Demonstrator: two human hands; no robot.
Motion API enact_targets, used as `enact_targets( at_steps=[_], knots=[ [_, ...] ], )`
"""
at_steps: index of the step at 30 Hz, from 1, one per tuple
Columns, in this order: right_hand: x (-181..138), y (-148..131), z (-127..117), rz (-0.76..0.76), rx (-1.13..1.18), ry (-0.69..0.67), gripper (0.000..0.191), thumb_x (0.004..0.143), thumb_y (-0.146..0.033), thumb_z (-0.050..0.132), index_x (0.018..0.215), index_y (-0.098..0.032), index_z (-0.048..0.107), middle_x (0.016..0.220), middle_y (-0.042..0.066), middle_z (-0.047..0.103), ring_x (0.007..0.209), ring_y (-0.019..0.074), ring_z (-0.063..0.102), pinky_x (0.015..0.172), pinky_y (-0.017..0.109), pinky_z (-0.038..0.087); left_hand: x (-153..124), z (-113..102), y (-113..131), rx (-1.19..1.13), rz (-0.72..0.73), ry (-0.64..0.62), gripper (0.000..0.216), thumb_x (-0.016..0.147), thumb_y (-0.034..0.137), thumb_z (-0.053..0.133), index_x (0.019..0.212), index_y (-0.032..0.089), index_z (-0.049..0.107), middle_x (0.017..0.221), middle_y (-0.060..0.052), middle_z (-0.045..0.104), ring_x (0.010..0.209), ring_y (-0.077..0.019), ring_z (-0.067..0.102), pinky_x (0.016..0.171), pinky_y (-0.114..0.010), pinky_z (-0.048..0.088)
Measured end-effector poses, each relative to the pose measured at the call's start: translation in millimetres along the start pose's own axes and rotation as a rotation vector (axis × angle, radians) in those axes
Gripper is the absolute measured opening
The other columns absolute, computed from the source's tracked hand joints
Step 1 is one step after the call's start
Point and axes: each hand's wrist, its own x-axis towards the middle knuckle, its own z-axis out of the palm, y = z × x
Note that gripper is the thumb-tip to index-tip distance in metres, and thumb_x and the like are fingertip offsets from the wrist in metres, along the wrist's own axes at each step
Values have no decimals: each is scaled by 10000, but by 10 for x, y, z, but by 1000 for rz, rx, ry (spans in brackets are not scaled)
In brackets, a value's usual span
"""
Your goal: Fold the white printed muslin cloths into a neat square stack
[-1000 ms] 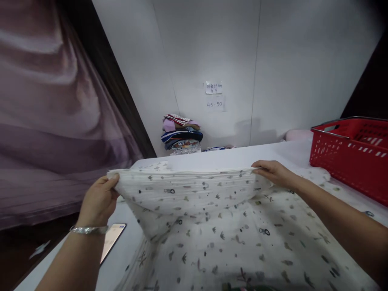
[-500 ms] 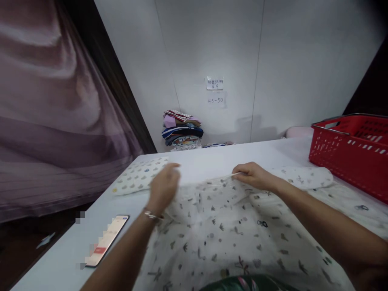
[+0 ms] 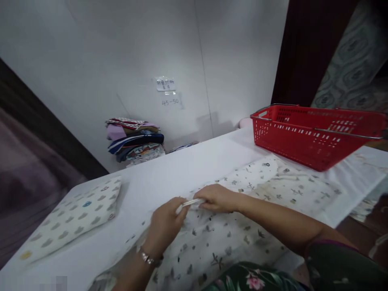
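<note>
A thin white cloth (image 3: 218, 242) printed with small grey and green plant figures spreads over the near part of the table and up to my body. My left hand (image 3: 169, 218), with a bracelet at the wrist, pinches the cloth's edge. Close beside it, my right hand (image 3: 216, 198) grips the same edge, and a short taut strip shows between the two. The cloth continues to the right, partly hidden under my right forearm. Its lower left part is blurred.
A folded white cloth with grey cloud shapes (image 3: 75, 220) lies on the left of the white table (image 3: 145, 178). At the back right stands a red basket (image 3: 291, 141). Folded textiles (image 3: 136, 139) are stacked by the wall, below paper labels (image 3: 166, 85).
My left hand, apart from the edge before, now pinches it, and my hands are closer together. The view has swung right, showing more of the basket; the phone has left view.
</note>
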Motion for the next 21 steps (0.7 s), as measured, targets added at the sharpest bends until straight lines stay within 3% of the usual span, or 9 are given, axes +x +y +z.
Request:
enact_targets(
  at_steps=[6, 12, 16, 19, 21],
  knots=[
    [-390, 423, 8, 237, -354, 246, 481, 696, -54, 498, 1167, -155, 510, 1106, 112, 596, 1010, 227, 511, 865, 357, 374, -57, -288, -194, 52, 4, 282, 223, 779, 396, 487, 890, 264, 628, 916, 21, 674, 820, -164, 622, 701, -231, 459],
    [-895, 672, -287, 559, -497, 291, 539, 685, -63, 498, 1218, -140, 485, 1176, 115, 584, 1037, 242, 536, 876, 359, 380, -180, -515, -380, 34, -117, 359, 229, 731, 451, 534, 835, 277, 641, 823, 31, 677, 687, -166, 620, 634, -250, 470],
    [-1034, 832, -719, 760, -537, 137, 469, 727, -149, 504, 1193, -209, 512, 1112, 71, 629, 941, 239, 597, 738, 315, 429, -357, -604, -403, -42, -190, 266, 246, 686, 512, 560, 752, 294, 655, 741, 35, 677, 640, -191, 619, 585, -279, 485],
    [-883, 994, -1033, 810, -607, -69, 435, 705, -282, 578, 1135, -223, 555, 1009, 81, 664, 873, 256, 615, 647, 301, 421, -475, -640, -397, -95, -261, 242, 281, 640, 567, 572, 694, 305, 656, 706, 30, 674, 636, -221, 623, 546, -303, 491],
    [-696, 1120, -1134, 801, -663, -110, 435, 693, -314, 595, 1113, -205, 568, 991, 108, 663, 872, 263, 613, 646, 302, 415, -541, -637, -415, -136, -353, 214, 325, 615, 599, 577, 685, 292, 657, 649, 18, 660, 596, -229, 612, 498, -306, 481]
  ],
)
